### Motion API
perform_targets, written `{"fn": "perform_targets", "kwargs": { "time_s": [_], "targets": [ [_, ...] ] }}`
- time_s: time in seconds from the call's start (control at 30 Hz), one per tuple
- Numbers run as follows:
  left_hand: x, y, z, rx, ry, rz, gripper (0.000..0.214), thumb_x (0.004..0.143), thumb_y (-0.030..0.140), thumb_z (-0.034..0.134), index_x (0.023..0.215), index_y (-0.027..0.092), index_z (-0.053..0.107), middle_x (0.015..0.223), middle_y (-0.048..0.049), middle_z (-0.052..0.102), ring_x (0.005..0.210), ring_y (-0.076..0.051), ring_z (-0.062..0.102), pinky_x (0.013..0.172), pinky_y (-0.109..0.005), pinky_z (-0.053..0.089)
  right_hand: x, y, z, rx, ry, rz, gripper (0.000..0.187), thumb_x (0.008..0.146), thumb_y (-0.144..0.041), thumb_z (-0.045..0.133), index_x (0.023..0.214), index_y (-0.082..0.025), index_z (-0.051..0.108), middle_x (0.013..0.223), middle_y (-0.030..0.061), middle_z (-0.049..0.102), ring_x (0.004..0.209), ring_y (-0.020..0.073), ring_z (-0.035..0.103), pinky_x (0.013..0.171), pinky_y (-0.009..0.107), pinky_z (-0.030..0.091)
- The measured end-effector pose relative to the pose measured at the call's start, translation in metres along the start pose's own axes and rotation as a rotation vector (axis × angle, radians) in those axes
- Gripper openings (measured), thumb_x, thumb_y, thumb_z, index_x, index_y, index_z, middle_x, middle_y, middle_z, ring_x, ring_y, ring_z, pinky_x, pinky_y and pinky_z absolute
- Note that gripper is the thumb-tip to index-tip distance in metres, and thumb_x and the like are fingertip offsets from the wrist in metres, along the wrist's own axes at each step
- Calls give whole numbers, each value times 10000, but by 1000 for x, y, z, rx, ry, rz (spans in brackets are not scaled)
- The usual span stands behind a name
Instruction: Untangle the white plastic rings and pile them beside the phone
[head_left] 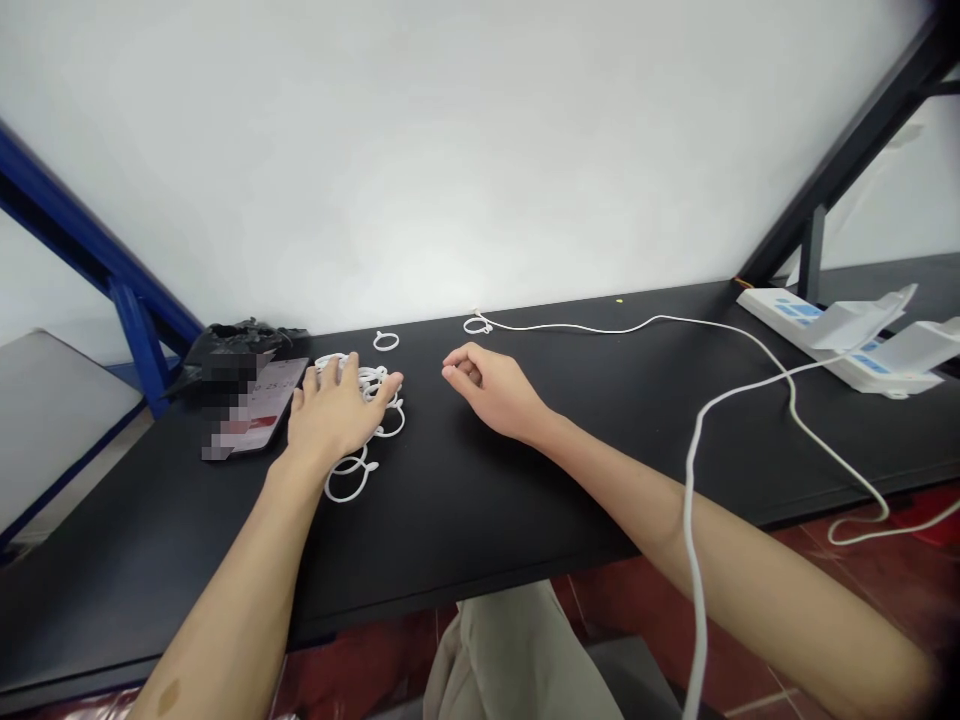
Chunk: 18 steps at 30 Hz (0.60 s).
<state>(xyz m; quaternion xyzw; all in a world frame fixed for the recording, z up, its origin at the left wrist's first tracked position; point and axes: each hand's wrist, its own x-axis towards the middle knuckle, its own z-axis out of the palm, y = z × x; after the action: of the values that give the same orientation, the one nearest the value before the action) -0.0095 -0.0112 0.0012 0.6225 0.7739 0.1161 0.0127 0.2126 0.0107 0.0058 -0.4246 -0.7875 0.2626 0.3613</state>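
Observation:
My left hand (pixel 330 410) lies spread, palm down, over a pile of white rings with small tabs (pixel 373 378), and covers part of them. Looser white rings (pixel 346 482) stick out below its wrist side, on the black table (pixel 480 520). To the right, my right hand (pixel 491 388) is held just above the table with its fingers curled in and the thumb close to them. Nothing shows between those fingers. Beyond the hands, one white ring (pixel 386 342) lies alone, and another ring (pixel 475 325) lies near the wall by a cable end.
A phone (pixel 274 405) and a crumpled black plastic bag (pixel 225 350) are left of my left hand. A white cable (pixel 694 480) loops over the table and across my right forearm. White devices with blue labels (pixel 847 345) stand at the right. A pale wall (pixel 450 150) closes the back.

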Motion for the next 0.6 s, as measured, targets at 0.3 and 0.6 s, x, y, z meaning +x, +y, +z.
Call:
{"fn": "perform_targets", "kwargs": {
  "time_s": [0.3,0.6],
  "targets": [
    [-7,-1,-4,60,-117,-2,1022,806,829,152,1458,99,446,1597,-203,232,1455,-460,184,1139,-613,209,8,21,0,-463,93,6,287,924,-324,534,1121,-152,651,1168,135,576,1096,277,492,957,418,430],
    [10,11,14,-38,-134,121,927,846,784,129,1537,188,294,1619,-152,175,1490,-411,34,1146,-664,71,9,29,2,-527,-11,66,291,929,-328,523,1125,-172,671,1135,135,580,1063,280,507,959,440,419]
  ]
}}
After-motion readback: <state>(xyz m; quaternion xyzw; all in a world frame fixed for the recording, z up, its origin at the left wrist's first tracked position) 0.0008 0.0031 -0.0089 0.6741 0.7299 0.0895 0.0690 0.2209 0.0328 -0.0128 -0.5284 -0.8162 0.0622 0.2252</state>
